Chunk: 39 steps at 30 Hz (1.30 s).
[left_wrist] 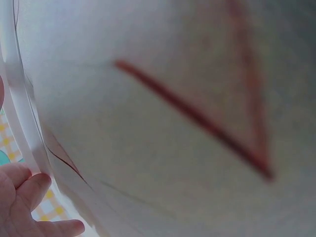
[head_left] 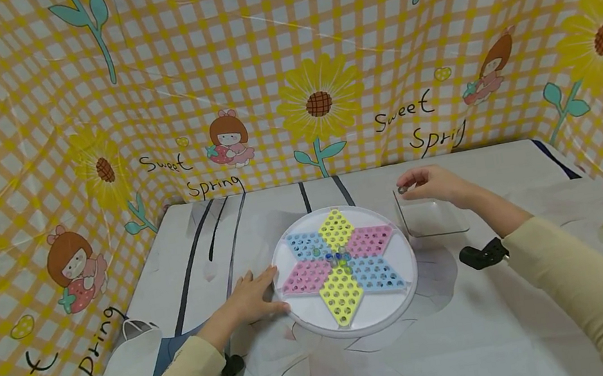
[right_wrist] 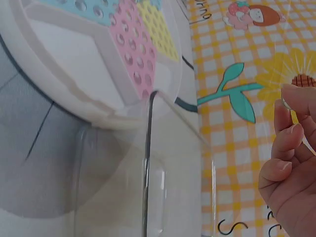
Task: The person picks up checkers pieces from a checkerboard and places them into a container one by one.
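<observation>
A round white Chinese checkers board (head_left: pixel 303 317) has a star of yellow, pink and blue sections full of holes. Several blue and greenish glass marbles (head_left: pixel 338 256) are gathered at its centre. With fingers spread, my left hand (head_left: pixel 250 299) touches the board's left rim; in the left wrist view its fingers (left_wrist: pixel 37 190) lie by that rim. Over the far left corner of a clear plastic box (head_left: pixel 435 223), my right hand (head_left: pixel 432 184) pinches a small marble (head_left: pixel 402 189) between thumb and fingertips. Only a sliver of this marble (right_wrist: pixel 286 104) shows in the right wrist view.
The box stands right of the board, close to its rim. Black wrist-camera mounts (head_left: pixel 482 254) hang at both sleeves. A white face mask (head_left: pixel 138 329) lies at the table's left edge. Checked yellow cloth (head_left: pixel 250 39) walls in the back and sides.
</observation>
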Tool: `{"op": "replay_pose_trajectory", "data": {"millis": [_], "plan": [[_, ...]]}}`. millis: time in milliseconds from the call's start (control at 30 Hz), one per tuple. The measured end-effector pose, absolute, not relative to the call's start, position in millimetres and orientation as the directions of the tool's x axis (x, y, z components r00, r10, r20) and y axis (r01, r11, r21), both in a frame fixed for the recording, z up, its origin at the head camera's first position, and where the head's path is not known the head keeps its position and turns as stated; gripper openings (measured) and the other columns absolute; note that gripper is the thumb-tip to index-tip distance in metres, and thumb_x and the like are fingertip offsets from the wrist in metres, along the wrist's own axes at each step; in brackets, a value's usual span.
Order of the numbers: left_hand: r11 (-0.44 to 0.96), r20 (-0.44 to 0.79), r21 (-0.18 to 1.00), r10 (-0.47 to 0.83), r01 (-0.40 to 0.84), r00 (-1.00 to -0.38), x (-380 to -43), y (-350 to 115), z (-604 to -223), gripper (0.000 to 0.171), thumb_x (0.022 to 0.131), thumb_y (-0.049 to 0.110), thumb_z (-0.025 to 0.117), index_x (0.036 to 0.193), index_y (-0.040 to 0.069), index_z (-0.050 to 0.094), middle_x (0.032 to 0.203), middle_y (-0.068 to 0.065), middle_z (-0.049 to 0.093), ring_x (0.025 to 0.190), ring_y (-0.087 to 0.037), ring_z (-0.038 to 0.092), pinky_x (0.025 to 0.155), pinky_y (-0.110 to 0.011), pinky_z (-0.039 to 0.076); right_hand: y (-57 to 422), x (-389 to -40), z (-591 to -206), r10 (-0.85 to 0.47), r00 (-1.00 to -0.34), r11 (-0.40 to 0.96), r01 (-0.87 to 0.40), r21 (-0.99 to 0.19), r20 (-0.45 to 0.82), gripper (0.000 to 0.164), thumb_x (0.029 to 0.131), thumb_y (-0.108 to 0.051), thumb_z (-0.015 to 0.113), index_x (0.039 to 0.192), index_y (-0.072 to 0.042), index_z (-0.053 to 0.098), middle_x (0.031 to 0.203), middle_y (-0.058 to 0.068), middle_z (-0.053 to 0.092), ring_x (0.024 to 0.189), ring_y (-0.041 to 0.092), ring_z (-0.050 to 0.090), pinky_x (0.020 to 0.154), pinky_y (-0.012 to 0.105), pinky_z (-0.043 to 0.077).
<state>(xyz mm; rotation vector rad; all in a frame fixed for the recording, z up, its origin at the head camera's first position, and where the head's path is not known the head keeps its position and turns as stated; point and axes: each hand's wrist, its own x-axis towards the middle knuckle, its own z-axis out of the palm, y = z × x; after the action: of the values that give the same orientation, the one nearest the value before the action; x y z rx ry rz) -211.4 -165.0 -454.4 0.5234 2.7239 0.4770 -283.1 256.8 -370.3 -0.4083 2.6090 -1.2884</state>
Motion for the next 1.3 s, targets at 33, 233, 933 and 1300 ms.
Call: {"op": "replay_pose_trajectory", "data": {"millis": [33, 233, 933, 1300], "plan": [[0.877, -0.250, 0.379, 0.404, 0.295, -0.880, -211, -165, -455, 0.090, 0.076, 0.054, 0.065, 0.145, 0.010, 0.026, 0.150, -0.008, 0.024, 0.132, -0.052, 0.013, 0.109, -0.058, 0.009, 259, -284, -371, -0.327, -0.943, 0.584, -0.149, -0.798, -0.063, 0.035, 0.086, -0.020, 0.063, 0.113, 0.002, 0.055, 0.108, 0.012, 0.057, 0.090, 0.013, 0.049, 0.074, 0.025, 0.045], [0.877, -0.253, 0.381, 0.402, 0.292, -0.880, -211, -165, -456, 0.090, 0.076, 0.054, 0.065, 0.145, 0.011, 0.026, 0.150, -0.008, 0.025, 0.132, -0.052, 0.013, 0.108, -0.059, 0.010, 276, -289, -380, -0.288, -0.954, 0.610, -0.118, -0.784, -0.081, 0.037, 0.088, -0.023, 0.061, 0.115, 0.001, 0.054, 0.112, 0.016, 0.056, 0.094, 0.016, 0.049, 0.077, 0.027, 0.044], [0.876, -0.256, 0.384, 0.404, 0.291, -0.878, -211, -163, -454, 0.090, 0.076, 0.053, 0.066, 0.145, 0.010, 0.026, 0.150, -0.008, 0.025, 0.131, -0.052, 0.016, 0.107, -0.060, 0.012, 317, -296, -400, -0.246, -0.955, 0.564, -0.002, -0.826, -0.165, 0.040, 0.086, -0.022, 0.063, 0.114, 0.004, 0.050, 0.090, -0.004, 0.056, 0.058, 0.006, 0.039, 0.052, 0.024, 0.036], [0.875, -0.250, 0.387, 0.403, 0.291, -0.880, -213, -164, -455, 0.089, 0.077, 0.052, 0.066, 0.145, 0.010, 0.026, 0.150, -0.009, 0.025, 0.131, -0.052, 0.018, 0.106, -0.061, 0.016, 329, -301, -407, -0.215, -0.950, 0.623, 0.047, -0.781, -0.228, 0.042, 0.086, -0.020, 0.062, 0.117, 0.005, 0.049, 0.090, -0.002, 0.054, 0.054, 0.006, 0.036, 0.050, 0.022, 0.035]]}}
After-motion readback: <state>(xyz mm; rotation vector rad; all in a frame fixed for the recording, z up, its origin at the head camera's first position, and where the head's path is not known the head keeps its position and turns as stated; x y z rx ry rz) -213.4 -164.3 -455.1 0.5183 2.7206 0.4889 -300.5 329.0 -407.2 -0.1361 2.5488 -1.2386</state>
